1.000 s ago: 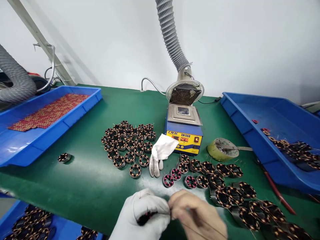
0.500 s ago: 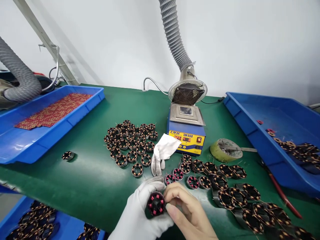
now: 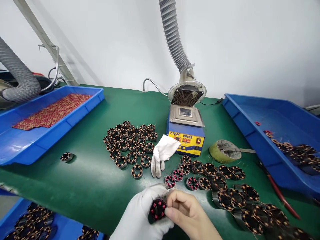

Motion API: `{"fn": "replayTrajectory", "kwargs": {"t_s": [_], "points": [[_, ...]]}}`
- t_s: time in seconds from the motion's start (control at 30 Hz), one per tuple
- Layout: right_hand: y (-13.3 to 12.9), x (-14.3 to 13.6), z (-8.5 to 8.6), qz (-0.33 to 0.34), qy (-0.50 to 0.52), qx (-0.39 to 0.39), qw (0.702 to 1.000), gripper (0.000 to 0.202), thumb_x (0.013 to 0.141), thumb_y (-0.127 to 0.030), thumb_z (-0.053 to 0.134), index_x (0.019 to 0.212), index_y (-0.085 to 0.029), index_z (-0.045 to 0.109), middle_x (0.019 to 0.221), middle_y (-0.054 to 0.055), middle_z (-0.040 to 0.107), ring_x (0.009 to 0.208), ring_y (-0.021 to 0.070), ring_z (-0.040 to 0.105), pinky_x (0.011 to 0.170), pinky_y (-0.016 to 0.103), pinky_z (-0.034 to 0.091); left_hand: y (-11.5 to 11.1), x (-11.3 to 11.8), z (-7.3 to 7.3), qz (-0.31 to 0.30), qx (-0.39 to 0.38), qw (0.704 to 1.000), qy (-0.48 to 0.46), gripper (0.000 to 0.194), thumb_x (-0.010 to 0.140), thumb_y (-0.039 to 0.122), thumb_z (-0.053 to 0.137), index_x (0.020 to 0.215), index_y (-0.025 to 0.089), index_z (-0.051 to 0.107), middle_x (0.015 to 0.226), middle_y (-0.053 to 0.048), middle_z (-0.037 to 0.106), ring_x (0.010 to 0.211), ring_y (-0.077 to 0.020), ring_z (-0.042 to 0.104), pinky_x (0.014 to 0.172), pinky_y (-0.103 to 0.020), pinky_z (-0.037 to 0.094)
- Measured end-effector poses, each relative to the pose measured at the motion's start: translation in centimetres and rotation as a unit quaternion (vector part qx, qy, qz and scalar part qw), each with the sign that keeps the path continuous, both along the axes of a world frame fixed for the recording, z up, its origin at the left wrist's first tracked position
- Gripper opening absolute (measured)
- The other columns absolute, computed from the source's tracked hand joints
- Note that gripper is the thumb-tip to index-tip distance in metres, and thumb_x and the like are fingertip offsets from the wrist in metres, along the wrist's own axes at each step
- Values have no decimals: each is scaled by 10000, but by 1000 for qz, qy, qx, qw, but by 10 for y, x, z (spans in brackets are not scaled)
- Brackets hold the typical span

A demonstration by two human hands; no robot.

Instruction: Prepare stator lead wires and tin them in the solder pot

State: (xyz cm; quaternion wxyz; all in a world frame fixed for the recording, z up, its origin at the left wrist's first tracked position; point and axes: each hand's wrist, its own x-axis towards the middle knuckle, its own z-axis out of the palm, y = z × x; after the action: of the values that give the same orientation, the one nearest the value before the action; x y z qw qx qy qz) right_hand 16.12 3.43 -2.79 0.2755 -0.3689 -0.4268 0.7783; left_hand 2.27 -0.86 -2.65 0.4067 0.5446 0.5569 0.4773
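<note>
My left hand (image 3: pixel 142 213), in a white glove, is wrapped round a black ring-shaped coil part with pink-red segments (image 3: pixel 158 209) at the bottom centre. My bare right hand (image 3: pixel 187 210) has its thumb and fingers pinched together at the right edge of that part; what is between the fingertips is too small to tell. Just beyond the hands lie similar pink-segmented rings (image 3: pixel 170 181). An unworn white glove (image 3: pixel 165 149) rests in front of a blue and yellow heating unit (image 3: pixel 186 140).
Several copper-wound rings (image 3: pixel 132 145) stand left of centre, more (image 3: pixel 226 200) at the right. A blue tray (image 3: pixel 85 110) holds red pieces; another blue tray (image 3: pixel 250 115) holds rings. A yellow-green round container (image 3: pixel 217 153) and a red-handled tool (image 3: pixel 282 196) lie at right.
Both hands and the held ring have shifted slightly right. The ring is tilted a little differently, and my right fingers are drawn closer together. The digits on the unit's display differ.
</note>
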Motion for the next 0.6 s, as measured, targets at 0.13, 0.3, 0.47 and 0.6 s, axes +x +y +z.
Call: {"fn": "replayTrajectory", "kwargs": {"t_s": [0.13, 0.3, 0.47, 0.6], "points": [[-1, 4, -4, -38, -18, 151, 988, 395, 791, -536, 682, 646, -183, 582, 639, -25, 463, 611, 115, 419, 562, 214, 350, -2, -2, -9, -3, 32, 999, 1, 377, 602, 34, 592, 917, 230, 658, 862, 16, 680, 759, -176, 635, 729, -255, 520], [-3, 5, -1, -120, -66, 256, 957, 338, 861, -462, 624, 650, -201, 596, 630, -14, 511, 591, 134, 453, 554, 241, 372, -2, -5, -2, -19, -75, 996, -53, 250, 593, 32, 576, 785, 192, 592, 750, 24, 626, 675, -163, 592, 613, -232, 489], [3, 10, 8, -61, -108, 343, 931, 280, 890, -377, 594, 668, -206, 607, 630, 7, 594, 602, 154, 539, 562, 251, 418, -1, -6, 16, -35, -123, 987, -95, 213, 659, 79, 583, 824, 186, 664, 792, 11, 677, 752, -173, 640, 714, -241, 515], [7, 13, 14, 10, -142, 361, 922, 291, 903, -366, 573, 662, -203, 595, 617, 0, 591, 563, 137, 522, 534, 235, 410, -3, -7, 17, 22, -64, 997, -23, 186, 658, 92, 622, 778, 205, 708, 765, 17, 700, 694, -153, 656, 684, -213, 525]]}}
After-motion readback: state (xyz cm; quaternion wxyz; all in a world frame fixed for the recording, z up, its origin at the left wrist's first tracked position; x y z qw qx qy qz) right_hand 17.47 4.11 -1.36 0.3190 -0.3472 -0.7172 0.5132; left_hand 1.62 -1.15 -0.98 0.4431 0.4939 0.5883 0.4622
